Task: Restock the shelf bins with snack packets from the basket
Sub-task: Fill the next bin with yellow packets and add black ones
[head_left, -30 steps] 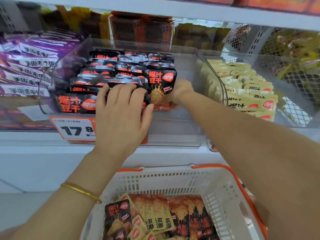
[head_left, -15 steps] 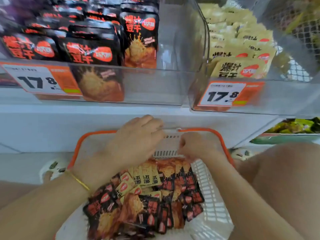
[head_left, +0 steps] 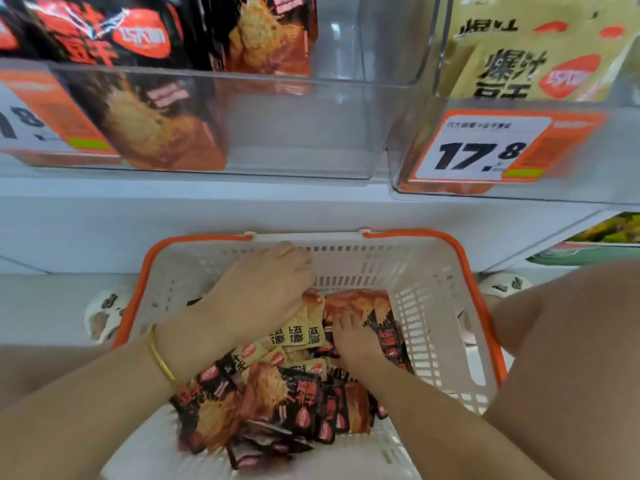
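In the lower centre, the left hand point(head_left: 256, 299) and right hand point(head_left: 353, 339) touch snack packets point(head_left: 277, 403) in the basket point(head_left: 433, 299); whether either grip is closed I cannot tell.

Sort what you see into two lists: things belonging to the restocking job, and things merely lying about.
Belongs:
white plastic basket with orange rim
black-and-red snack packets and beige snack packets in it
left clear plastic bin
right clear plastic bin
left hand and right hand on the packets

Lying about:
orange-and-white price labels
gold bangle
white patterned sandals
green packets on the lower shelf
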`<act>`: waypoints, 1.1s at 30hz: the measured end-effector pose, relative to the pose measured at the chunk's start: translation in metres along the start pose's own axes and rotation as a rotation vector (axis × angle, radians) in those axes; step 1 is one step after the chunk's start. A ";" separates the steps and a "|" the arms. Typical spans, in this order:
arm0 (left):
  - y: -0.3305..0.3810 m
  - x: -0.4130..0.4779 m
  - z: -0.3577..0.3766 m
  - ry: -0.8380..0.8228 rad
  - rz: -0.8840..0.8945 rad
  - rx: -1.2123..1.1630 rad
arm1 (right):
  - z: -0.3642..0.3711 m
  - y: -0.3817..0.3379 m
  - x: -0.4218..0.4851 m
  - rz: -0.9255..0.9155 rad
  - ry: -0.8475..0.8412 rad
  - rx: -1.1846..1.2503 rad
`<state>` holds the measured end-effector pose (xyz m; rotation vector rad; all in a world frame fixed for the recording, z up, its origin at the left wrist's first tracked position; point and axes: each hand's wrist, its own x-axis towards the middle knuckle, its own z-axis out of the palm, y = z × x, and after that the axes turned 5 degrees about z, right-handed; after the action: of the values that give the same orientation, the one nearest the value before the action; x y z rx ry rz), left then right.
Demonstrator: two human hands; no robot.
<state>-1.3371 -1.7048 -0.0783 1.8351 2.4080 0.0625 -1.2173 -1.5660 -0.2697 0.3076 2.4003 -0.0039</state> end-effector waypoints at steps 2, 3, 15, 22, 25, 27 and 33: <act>0.000 0.001 -0.001 0.002 0.007 0.002 | -0.008 0.002 -0.010 -0.019 -0.006 -0.052; 0.000 0.001 0.000 0.011 0.009 0.012 | -0.015 0.003 -0.017 -0.032 0.001 -0.060; 0.029 0.013 -0.010 -0.244 -0.098 -0.180 | -0.159 0.023 -0.102 0.194 -0.161 1.732; 0.022 -0.001 -0.070 0.028 -0.235 -0.414 | -0.190 0.022 -0.148 -0.002 -0.051 1.764; 0.006 -0.015 -0.108 0.135 -0.273 -0.703 | -0.201 0.020 -0.168 -0.116 0.166 1.661; 0.000 -0.024 -0.128 0.218 -0.236 -0.900 | -0.217 0.015 -0.181 -0.270 0.251 1.562; -0.015 -0.026 -0.177 0.996 -0.217 -0.953 | -0.315 0.005 -0.201 -0.323 0.815 1.418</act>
<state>-1.3650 -1.7272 0.0971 1.1383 2.2310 2.0678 -1.2767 -1.5781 0.0989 0.6018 2.7213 -2.1019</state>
